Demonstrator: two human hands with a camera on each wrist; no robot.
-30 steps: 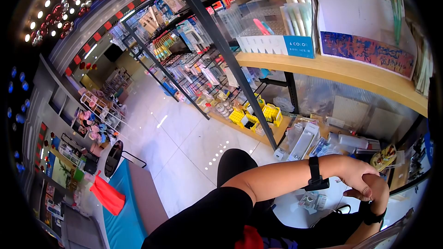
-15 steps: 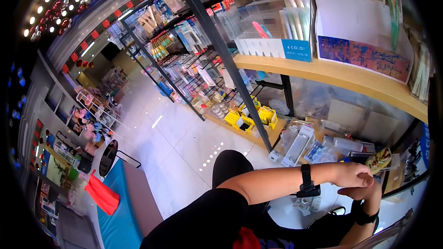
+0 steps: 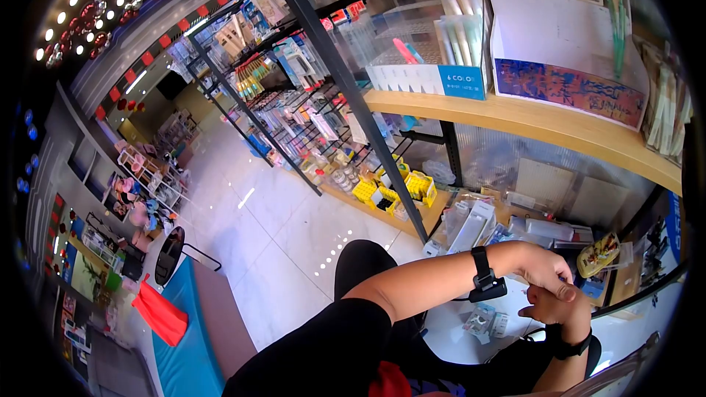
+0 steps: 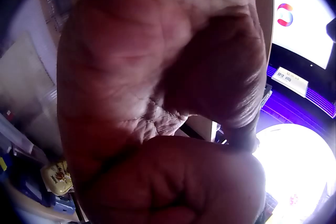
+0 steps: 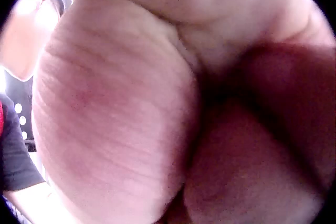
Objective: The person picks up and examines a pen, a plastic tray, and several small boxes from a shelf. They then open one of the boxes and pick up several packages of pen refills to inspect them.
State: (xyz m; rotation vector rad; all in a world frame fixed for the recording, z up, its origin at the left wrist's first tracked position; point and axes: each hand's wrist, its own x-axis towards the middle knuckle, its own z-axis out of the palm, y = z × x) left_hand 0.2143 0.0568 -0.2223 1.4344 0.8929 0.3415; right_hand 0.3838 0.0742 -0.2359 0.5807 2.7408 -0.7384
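Both hands meet in front of my bent legs, at the lower right of the head view. My left hand [image 3: 546,267] has bent fingers and rests against the top of my right hand [image 3: 560,307]. In the left wrist view, the fingers of that hand [image 4: 163,103] curl in toward the palm, with a small gap by the thumb. The right wrist view is filled by the folded palm and fingers of the right hand [image 5: 131,108]. No object shows in either hand. Black bands circle both wrists. A patterned yellow case [image 3: 598,254] lies just beyond the hands.
A wooden shelf [image 3: 471,107] with pens and display boxes stands at the right. Below it are yellow baskets [image 3: 419,188], a white long box [image 3: 474,225] and packets. Small packages [image 3: 482,321] lie on the floor. A red bag [image 3: 159,312] rests on a blue bench [image 3: 187,331].
Both hands have shifted slightly left and stay together. The left hand's fingers have slid along the right hand, and the right thumb shows more. The view has turned a little.
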